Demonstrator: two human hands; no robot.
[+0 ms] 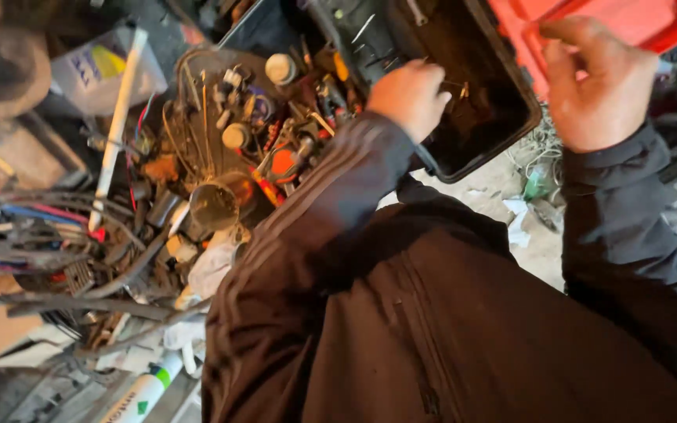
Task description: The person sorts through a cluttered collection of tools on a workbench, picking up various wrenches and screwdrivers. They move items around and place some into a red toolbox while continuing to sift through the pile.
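We have our left hand (410,95) curled inside the open black case (486,117), its fingers (432,78) bunched around what looks like a small brass-coloured part (459,90), too tiny to name. Our right hand (599,86) grips the edge of the red lid (628,19), fingers (570,35) hooked over its rim and clenched on it. We judge the lid light, stiff plastic, best held at that rim; the small part seems hard, slippery and easy to drop. We count one case, one lid, two hands. Left of the left fingers lies a heap of tools and wires (221,149), too tangled to count.
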